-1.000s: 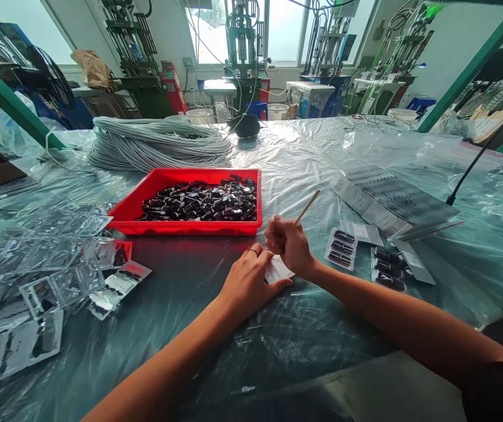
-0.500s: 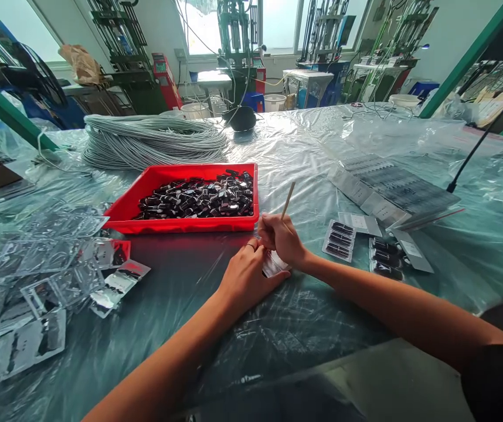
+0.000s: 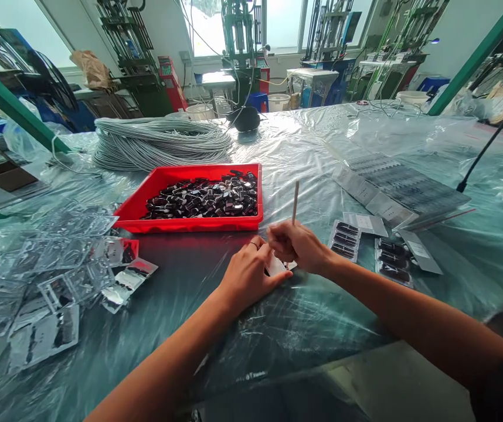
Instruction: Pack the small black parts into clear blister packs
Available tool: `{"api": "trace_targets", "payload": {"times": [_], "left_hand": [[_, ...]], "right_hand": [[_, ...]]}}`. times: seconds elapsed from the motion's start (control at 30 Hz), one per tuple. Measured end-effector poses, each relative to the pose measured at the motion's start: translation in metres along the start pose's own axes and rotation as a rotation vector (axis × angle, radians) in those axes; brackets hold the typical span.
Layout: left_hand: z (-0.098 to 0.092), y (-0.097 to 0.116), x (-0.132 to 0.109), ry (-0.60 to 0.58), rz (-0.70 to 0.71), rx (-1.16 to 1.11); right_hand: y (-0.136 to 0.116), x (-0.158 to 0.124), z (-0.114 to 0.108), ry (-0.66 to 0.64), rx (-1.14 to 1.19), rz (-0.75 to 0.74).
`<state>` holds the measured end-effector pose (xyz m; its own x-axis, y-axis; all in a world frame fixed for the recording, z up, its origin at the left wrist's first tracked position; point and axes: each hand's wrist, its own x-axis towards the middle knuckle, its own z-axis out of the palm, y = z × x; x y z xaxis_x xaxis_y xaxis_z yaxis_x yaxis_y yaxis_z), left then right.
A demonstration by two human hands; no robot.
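Observation:
My left hand (image 3: 246, 272) lies low on the plastic-covered table, thumb stretched right and fingers bent over a small pale blister pack (image 3: 276, 266), holding it down. Most of that pack is hidden by my hands. In my right hand (image 3: 301, 246), a thin stick (image 3: 296, 200) is gripped, its upper end pointing up; its lower end is covered by the fist, close over the pack. Just beyond my hands stands a red tray (image 3: 190, 225) heaped with small black parts (image 3: 203, 196). Right of my hands lie two blister packs of black pieces (image 3: 345, 239).
Clear plastic blister shells (image 3: 36, 258) are heaped at the left. A stack of flat packs (image 3: 405, 181) lies at the right, near a thin black rod (image 3: 493, 143). Behind the tray rests a coil of grey cable (image 3: 159, 143). Machines stand beyond the table.
My right hand has shifted right over the pack, and the stick now stands more upright. My left hand stays on the pack. The whole view has moved slightly.

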<state>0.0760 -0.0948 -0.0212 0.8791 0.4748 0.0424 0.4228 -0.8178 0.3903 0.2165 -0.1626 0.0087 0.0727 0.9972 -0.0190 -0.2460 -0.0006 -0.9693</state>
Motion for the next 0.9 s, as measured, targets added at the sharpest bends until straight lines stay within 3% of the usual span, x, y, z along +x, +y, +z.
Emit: {"api": "trace_targets", "payload": {"times": [0.13, 0.27, 0.47, 0.73, 0.9], "left_hand": [[-0.014, -0.005, -0.001, -0.077, -0.008, 0.102], [-0.012, 0.002, -0.002, -0.088, -0.041, 0.070], [0.002, 0.009, -0.002, -0.026, -0.084, -0.028], [0.007, 0.006, 0.000, 0.036, -0.095, -0.110], [0.007, 0.004, 0.001, 0.065, -0.098, -0.134]], "right_hand": [[-0.006, 0.006, -0.010, 0.181, 0.225, -0.105], [-0.001, 0.009, -0.004, 0.230, 0.302, -0.159], [0.014, 0.015, 0.012, 0.253, 0.237, -0.200], [0.035, 0.018, 0.019, 0.280, 0.100, -0.263], [0.032, 0.018, 0.019, 0.287, 0.053, -0.221]]}}
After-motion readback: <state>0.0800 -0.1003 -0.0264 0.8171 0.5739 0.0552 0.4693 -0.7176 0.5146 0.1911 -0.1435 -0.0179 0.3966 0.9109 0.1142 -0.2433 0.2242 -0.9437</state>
